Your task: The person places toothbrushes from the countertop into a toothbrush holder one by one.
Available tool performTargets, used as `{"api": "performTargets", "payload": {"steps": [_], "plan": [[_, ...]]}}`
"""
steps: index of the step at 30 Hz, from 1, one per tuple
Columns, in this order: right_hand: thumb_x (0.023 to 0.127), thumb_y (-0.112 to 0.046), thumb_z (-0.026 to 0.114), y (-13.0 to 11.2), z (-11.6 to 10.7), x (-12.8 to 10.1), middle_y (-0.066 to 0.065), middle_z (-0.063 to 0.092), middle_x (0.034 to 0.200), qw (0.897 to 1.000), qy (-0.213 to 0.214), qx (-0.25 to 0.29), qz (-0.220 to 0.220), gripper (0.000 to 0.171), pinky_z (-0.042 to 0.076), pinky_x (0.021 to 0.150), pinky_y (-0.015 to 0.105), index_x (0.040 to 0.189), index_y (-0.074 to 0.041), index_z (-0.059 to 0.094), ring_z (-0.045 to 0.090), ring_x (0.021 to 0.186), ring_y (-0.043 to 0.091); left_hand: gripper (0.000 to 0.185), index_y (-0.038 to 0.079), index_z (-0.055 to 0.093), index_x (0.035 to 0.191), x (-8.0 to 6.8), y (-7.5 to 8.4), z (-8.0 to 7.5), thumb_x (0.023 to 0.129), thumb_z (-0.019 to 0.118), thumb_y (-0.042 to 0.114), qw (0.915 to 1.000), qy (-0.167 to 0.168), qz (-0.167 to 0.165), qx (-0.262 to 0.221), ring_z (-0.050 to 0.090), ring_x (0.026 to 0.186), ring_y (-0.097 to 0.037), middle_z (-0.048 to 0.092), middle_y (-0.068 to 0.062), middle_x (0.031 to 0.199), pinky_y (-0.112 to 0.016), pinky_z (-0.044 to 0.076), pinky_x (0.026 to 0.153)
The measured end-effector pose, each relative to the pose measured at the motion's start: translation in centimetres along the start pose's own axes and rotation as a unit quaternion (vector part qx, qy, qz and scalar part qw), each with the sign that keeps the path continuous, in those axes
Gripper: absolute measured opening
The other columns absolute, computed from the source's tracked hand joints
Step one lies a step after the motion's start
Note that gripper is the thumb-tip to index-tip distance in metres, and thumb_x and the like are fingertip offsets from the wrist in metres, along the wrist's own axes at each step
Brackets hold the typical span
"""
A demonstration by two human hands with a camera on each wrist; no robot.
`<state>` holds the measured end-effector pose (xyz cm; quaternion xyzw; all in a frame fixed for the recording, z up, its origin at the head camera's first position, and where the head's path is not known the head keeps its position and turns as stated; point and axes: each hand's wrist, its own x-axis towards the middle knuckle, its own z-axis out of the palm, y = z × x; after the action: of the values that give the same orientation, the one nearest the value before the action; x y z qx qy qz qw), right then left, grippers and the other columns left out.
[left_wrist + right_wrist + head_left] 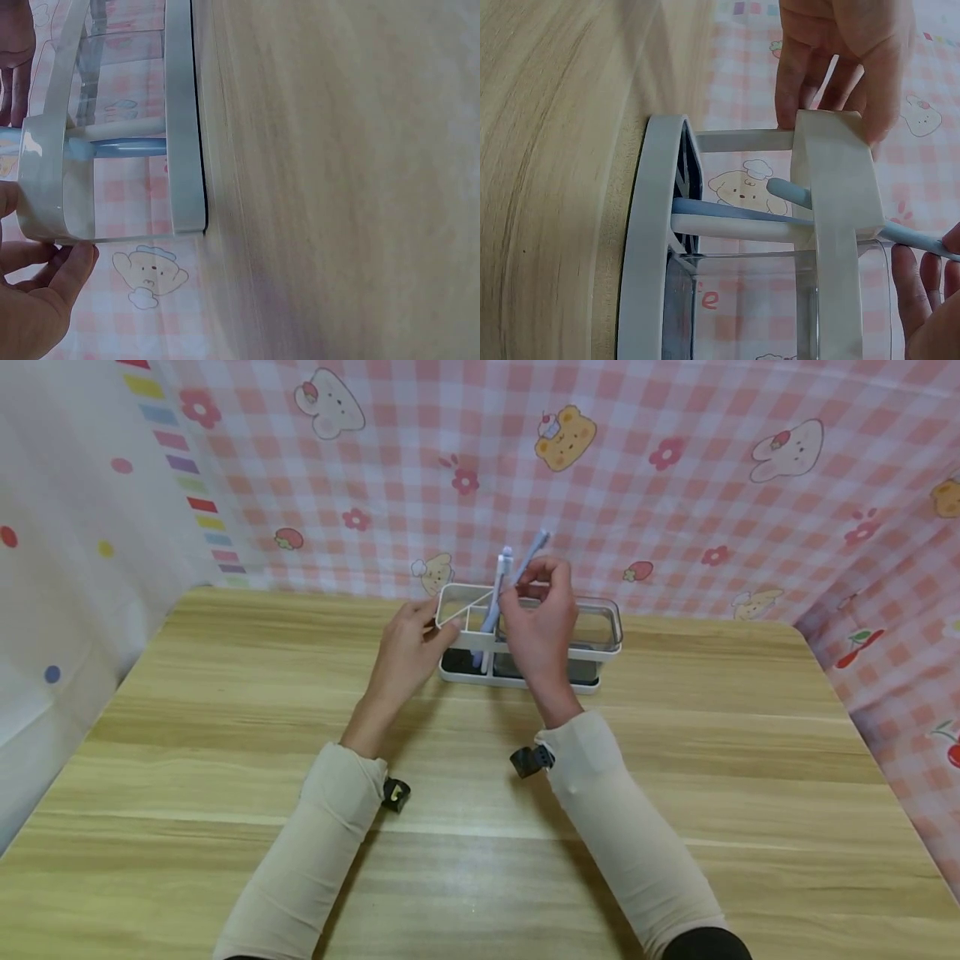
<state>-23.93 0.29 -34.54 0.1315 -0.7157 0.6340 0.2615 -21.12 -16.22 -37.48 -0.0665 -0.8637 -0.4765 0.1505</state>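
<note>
A white two-tier pen holder (468, 641) stands near the back of the table. At its left end, my left hand (408, 647) grips the upper rim between thumb and fingers. Above the middle, my right hand (542, 631) pinches a light blue pen (533, 553), which slants down through the upper frame. In the right wrist view the pen's rounded lower end (789, 193) shows just below that frame, above the base. A white pen (742, 226) and a darker blue pen (727, 211) stand beside it in the left section, their lower ends at the base.
A clear plastic bin (598, 604) fills the holder's right section. The wooden table (450, 860) spreads out in front. Behind it hangs a pink checked cloth (510, 510) with cartoon prints, close to the holder; a white dotted cloth (67, 568) hangs at the left.
</note>
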Motion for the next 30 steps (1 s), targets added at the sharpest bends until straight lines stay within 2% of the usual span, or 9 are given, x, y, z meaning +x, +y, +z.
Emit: {"api": "performTargets", "payload": {"steps": [8, 18, 24, 30], "plan": [[0.089, 0.007, 0.064, 0.1, 0.3, -0.4, 0.014, 0.059, 0.101, 0.999, -0.016, -0.031, -0.007, 0.025, 0.059, 0.066, 0.029, 0.111, 0.004, 0.054, 0.064, 0.088, 0.021, 0.051, -0.006, 0.053, 0.142, 0.0, 0.1, 0.1, 0.100, 0.066, 0.021, 1.0000, -0.002, -0.003, 0.000, 0.061, 0.109, -0.028, 0.057, -0.022, 0.123, -0.033, 0.056, 0.094], [0.088, 0.006, 0.066, 0.4, 0.4, -0.8, 0.010, 0.060, 0.099, 0.999, -0.026, -0.042, -0.010, 0.027, 0.059, 0.067, 0.030, 0.111, -0.001, 0.054, 0.065, 0.088, 0.022, 0.051, -0.006, 0.053, 0.142, 0.0, 0.1, 0.0, 0.100, 0.066, 0.021, 1.0000, 0.000, -0.002, 0.000, 0.061, 0.107, -0.028, 0.058, -0.022, 0.121, -0.034, 0.056, 0.093], [0.091, 0.003, 0.067, 0.4, 0.4, -1.0, 0.012, 0.061, 0.104, 0.997, -0.043, -0.063, 0.007, 0.027, 0.060, 0.070, 0.028, 0.114, -0.001, 0.054, 0.065, 0.091, 0.021, 0.053, -0.006, 0.052, 0.143, 0.1, 0.2, 0.0, 0.101, 0.065, 0.022, 1.0000, -0.004, -0.008, -0.001, 0.060, 0.107, -0.028, 0.057, -0.022, 0.122, -0.034, 0.055, 0.095], [0.088, 0.005, 0.067, 0.2, 0.3, -1.1, 0.012, 0.063, 0.103, 0.995, -0.053, -0.077, 0.023, 0.026, 0.060, 0.071, 0.026, 0.109, -0.001, 0.054, 0.065, 0.090, 0.020, 0.052, -0.006, 0.053, 0.142, 0.0, 0.2, 0.0, 0.100, 0.065, 0.021, 1.0000, -0.001, -0.006, 0.005, 0.061, 0.104, -0.028, 0.058, -0.022, 0.120, -0.035, 0.056, 0.093]]}}
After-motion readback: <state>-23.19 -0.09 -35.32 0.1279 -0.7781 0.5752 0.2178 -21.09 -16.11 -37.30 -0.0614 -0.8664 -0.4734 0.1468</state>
